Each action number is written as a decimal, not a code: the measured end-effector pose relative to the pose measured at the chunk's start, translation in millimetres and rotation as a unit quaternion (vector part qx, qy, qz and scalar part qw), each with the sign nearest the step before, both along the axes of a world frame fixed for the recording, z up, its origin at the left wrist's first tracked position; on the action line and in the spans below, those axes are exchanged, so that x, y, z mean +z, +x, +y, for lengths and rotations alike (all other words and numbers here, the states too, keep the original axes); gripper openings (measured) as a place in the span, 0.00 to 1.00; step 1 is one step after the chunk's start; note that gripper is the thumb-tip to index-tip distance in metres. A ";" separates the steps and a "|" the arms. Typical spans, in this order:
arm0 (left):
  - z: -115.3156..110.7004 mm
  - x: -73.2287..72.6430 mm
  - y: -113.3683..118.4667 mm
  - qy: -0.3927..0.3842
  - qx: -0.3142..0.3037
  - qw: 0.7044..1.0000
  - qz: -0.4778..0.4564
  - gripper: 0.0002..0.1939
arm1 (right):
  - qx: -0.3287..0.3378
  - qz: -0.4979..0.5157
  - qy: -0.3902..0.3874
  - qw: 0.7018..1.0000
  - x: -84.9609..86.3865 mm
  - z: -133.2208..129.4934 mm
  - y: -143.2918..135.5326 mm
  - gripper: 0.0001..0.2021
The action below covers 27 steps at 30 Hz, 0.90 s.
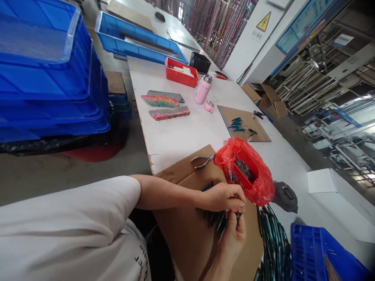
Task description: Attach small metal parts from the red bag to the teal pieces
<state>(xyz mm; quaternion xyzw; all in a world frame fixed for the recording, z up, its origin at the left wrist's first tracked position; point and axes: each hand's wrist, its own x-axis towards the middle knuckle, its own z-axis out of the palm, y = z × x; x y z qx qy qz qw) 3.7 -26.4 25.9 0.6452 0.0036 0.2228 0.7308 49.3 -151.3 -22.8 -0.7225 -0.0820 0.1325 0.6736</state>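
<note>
My left hand [224, 196] reaches in from the left, its fingers closed in a pinch just above my right hand [233, 232]. The right fingers are closed too, around a small dark piece [239, 215] that looks like the end of a slim fishing lure. Whatever the left fingertips grip is mostly hidden. Below the hands, several slim dark lures [213, 218] lie on a cardboard sheet [184, 222]. Beyond the hands stands a red box of small metal parts [245, 169] inside a red plastic bag [265, 191]. Pliers [202, 160] rest beside the bag.
A heap of dark teal lures [274, 242] lies at right, by a blue basket [309, 249]. Farther off are a board [260, 134] with blue lures, a pink bottle [202, 89], its cup [209, 106] and a red tray [181, 80]. Blue crates [52, 86] are stacked at left.
</note>
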 end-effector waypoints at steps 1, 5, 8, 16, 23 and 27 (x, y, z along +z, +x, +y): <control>0.4 0.5 0.0 0.012 0.004 1.000 -0.001 0.06 | 0.000 -0.004 -0.002 1.000 0.6 0.4 -0.5 0.19; 3.0 3.6 -1.0 0.081 0.026 0.996 0.007 0.04 | 0.001 -0.013 -0.014 1.000 2.6 1.7 -1.5 0.20; 4.7 5.7 -2.3 0.112 0.025 0.993 0.006 0.04 | 0.001 -0.012 -0.025 1.000 0.6 0.3 -0.8 0.21; 6.6 7.1 -3.2 0.141 0.028 0.989 0.017 0.03 | -0.004 -0.017 -0.042 0.999 0.3 -1.9 -1.1 0.21; 7.8 7.7 -2.8 0.174 0.036 0.984 0.024 0.02 | 0.000 -0.032 -0.057 0.998 0.6 -2.2 -0.3 0.20; 8.0 4.8 -1.7 0.168 0.033 0.985 0.017 0.03 | 0.004 -0.047 -0.057 0.997 -0.9 -2.1 0.2 0.21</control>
